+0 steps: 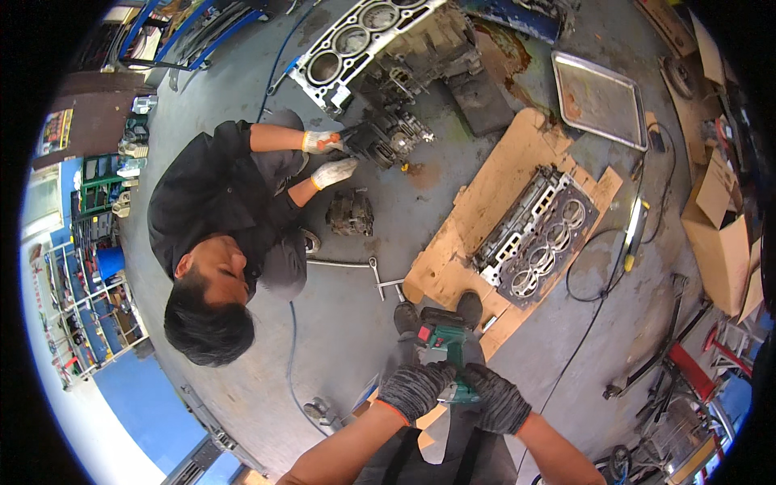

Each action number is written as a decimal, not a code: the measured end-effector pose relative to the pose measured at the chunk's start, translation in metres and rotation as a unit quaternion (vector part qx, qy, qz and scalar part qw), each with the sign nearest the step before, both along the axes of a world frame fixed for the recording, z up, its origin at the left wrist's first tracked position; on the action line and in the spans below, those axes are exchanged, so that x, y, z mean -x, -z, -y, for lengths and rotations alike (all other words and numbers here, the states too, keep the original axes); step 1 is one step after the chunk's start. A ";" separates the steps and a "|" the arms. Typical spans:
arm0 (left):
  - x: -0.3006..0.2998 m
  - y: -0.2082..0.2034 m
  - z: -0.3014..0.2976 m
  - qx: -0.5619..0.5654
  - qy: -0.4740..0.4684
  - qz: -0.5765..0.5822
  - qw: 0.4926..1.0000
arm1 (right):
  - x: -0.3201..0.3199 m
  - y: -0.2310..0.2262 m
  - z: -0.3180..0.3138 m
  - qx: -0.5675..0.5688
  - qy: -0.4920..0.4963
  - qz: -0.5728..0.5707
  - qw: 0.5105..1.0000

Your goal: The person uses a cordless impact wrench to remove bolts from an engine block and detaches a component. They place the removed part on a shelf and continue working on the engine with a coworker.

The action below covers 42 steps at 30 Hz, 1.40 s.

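green power tool (447, 343) is held at the near side of the cardboard (477, 210); handling is judged under way. engine part (535, 238) is laid on the cardboard, not touched by the tool; what remains cannot be told. tool is gripped by gloved left hand (418, 390) and right hand (497, 396), fingers curled, partly hidden.

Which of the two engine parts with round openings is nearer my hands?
The cardboard-borne engine part, ahead of your right hand. The other engine part, with a bright silver face, sits farther off, at the picture's top edge.
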<state>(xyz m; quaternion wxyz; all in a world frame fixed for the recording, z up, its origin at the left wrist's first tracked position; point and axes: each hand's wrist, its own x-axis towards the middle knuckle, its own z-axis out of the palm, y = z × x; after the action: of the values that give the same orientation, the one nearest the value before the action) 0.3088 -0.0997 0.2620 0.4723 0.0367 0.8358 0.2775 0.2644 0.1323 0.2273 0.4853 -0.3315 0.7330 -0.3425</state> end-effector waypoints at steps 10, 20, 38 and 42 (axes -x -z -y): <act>-0.060 -0.012 0.066 -0.008 -0.092 -0.125 0.988 | -0.053 -0.004 0.100 -0.045 0.036 -0.182 0.982; -0.176 -0.007 0.120 0.040 -0.256 -0.177 0.949 | -0.008 0.103 0.149 -0.119 0.489 -0.009 0.864; -0.082 0.135 0.082 0.056 -0.244 -0.125 0.960 | 0.270 0.333 0.120 -0.155 0.685 -0.113 0.703; -0.088 0.117 0.061 -0.036 -0.383 -0.167 0.908 | 0.275 0.367 0.105 -0.183 0.637 -0.099 0.742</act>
<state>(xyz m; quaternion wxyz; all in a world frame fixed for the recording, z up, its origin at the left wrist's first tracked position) 0.3965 -0.1602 0.1455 0.1819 -0.2236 0.8415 0.4570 -0.0107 0.0276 -0.1394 0.1300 0.2759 0.8660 -0.3963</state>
